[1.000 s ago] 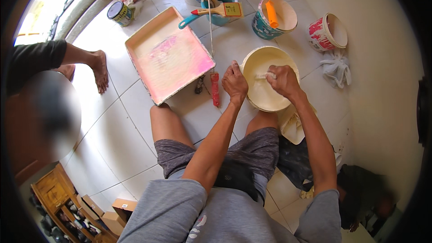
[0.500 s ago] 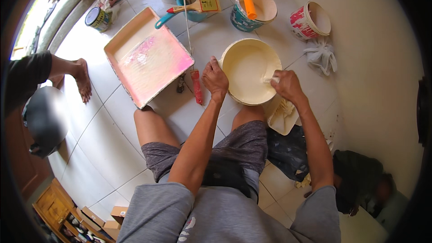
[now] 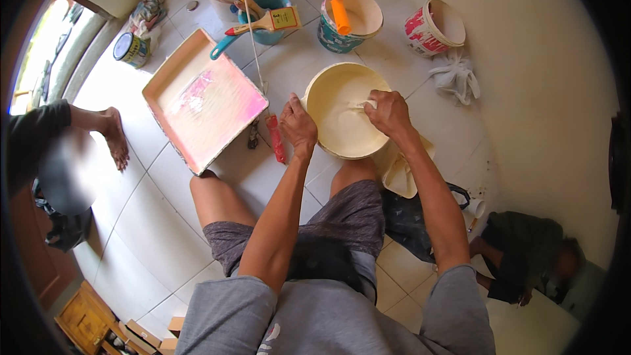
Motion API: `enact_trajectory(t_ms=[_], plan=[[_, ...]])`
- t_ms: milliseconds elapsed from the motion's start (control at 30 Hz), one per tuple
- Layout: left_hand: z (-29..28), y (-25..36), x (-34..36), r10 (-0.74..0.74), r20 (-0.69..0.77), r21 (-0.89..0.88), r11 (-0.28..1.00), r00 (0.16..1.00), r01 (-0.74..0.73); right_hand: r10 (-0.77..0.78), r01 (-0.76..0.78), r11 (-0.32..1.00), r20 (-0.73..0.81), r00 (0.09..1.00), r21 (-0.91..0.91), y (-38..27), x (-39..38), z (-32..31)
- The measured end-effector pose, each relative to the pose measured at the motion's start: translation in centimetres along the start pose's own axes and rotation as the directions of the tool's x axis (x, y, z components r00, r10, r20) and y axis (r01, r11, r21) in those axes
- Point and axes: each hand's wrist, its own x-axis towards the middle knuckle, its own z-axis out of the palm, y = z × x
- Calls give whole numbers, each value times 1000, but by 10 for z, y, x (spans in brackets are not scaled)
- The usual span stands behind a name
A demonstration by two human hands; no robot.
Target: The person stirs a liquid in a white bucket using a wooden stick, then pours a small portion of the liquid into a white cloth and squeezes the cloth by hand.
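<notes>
A round bucket (image 3: pixel 320 118) of cream paint stands in front of me, above my right knee. My left hand (image 3: pixel 299 125) is closed on its left rim, thumb up along the edge. Over the right part of the bucket my right hand (image 3: pixel 389 113) grips a short paint-coated stirrer (image 3: pixel 359 104); its tip is in the paint, and its exact kind is hidden under paint and fingers. Just left of my left hand a red-handled roller frame (image 3: pixel 276 139) lies on the floor. Beyond it lies a large paint tray (image 3: pixel 210 112) streaked with pink.
Behind stand a teal-patterned bucket with an orange-handled roller (image 3: pixel 340 14), a blue bucket with a wide brush (image 3: pixel 273 21) across it, and a red-white bucket (image 3: pixel 434 27). A cream scoop-like container (image 3: pixel 401 181) and black bag (image 3: pixel 409 217) lie right. Other people sit at both sides.
My right hand has swept the stirrer from the bucket's right wall toward its middle, leaving a swirl in the paint. My left hand keeps its hold. The whole view has shifted slightly.
</notes>
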Motion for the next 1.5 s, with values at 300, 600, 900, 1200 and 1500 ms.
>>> enact_trajectory(t_ms=[300,600,900,1200,1500], plan=[[-4,6,-1,-60,79,3,998,995,60,-76,57,993,181,981,107,-3,-35,2],[-2,2,0,54,-36,24,998,998,-54,-73,73,997,-35,997,-17,-2,15,2],[-8,1,0,95,65,210,972,993,-107,-140,137,990,202,969,26,8,-25,2],[-3,15,-6,-50,44,43,998,998,48,-146,149,987,52,988,-60,11,33,-3],[-3,6,-1,18,-24,34,999,1000,-17,-71,70,997,188,980,12,9,-28,-3]])
